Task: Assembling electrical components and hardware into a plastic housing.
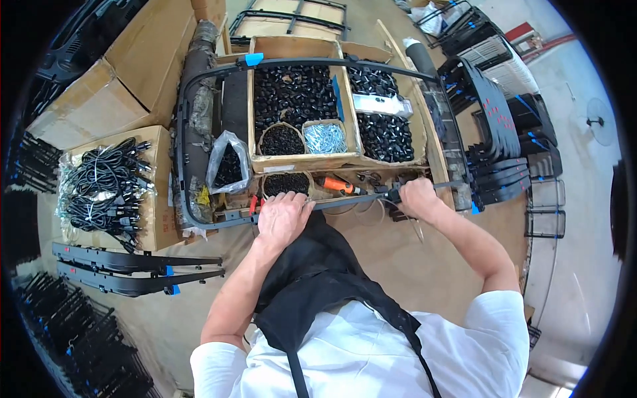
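Note:
A large black rounded rectangular frame [345, 201] lies across the bench, its near bar running in front of me. My left hand [282, 217] is closed over that bar, fingers curled across it beside a bowl of small black parts [285, 184]. Farther right, my right hand [417, 197] is closed at the same bar. Something dark shows by its fingers, too hidden to name. Between my hands, behind the bar, lies an orange-handled tool [338, 185]. Red handles [253, 203] stick up just left of my left hand.
Wooden bins hold black plastic parts [292, 93] and silvery screws [324, 138]. A clear bag of black parts [229, 162] sits left of them. Bundled black cables [106, 186] fill a carton at left. Curved black frames [488, 113] stack at right; black rails [133, 268] jut out at lower left.

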Tool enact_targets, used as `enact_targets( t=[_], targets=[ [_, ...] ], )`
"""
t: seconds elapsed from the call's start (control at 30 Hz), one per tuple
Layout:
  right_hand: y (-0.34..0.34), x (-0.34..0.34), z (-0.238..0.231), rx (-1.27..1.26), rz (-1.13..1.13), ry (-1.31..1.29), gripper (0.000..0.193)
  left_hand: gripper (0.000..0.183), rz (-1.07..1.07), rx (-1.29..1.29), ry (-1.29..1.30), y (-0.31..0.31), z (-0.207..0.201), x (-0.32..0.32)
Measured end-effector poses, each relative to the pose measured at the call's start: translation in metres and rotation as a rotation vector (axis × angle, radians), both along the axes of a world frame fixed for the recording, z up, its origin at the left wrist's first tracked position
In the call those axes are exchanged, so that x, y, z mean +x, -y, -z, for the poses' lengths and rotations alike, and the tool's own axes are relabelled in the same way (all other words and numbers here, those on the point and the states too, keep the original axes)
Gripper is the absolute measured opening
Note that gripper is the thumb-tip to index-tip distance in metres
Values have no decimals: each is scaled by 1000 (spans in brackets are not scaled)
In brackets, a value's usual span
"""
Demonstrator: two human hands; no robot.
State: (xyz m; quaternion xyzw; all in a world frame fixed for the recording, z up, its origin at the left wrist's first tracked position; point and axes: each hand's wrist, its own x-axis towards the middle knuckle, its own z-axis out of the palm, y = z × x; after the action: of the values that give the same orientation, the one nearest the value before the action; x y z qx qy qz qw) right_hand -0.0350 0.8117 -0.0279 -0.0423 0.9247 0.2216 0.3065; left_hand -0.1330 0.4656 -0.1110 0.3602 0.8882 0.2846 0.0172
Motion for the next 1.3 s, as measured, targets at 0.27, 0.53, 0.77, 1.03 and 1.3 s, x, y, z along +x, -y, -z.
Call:
enact_targets(
  t=[0.27,0.53,0.77,1.03,1.3],
  targets=[
    [26,-24,-6,-22,339,65,34,20,26,44,-20,3,1,-1],
    [2,0,26,-464,623,-274,43,28,166,142,54,-71,-9,26],
    [2,3,32,-487,342,-439,28,55,180,143,164,-163,-9,56],
    [-18,0,21,-364,-30,-390,33,58,205,-182,199,-172,17,38],
    [-12,3,2,-227,-32,-64,57,45,229,-87,176,-165,22,40]
  ],
)
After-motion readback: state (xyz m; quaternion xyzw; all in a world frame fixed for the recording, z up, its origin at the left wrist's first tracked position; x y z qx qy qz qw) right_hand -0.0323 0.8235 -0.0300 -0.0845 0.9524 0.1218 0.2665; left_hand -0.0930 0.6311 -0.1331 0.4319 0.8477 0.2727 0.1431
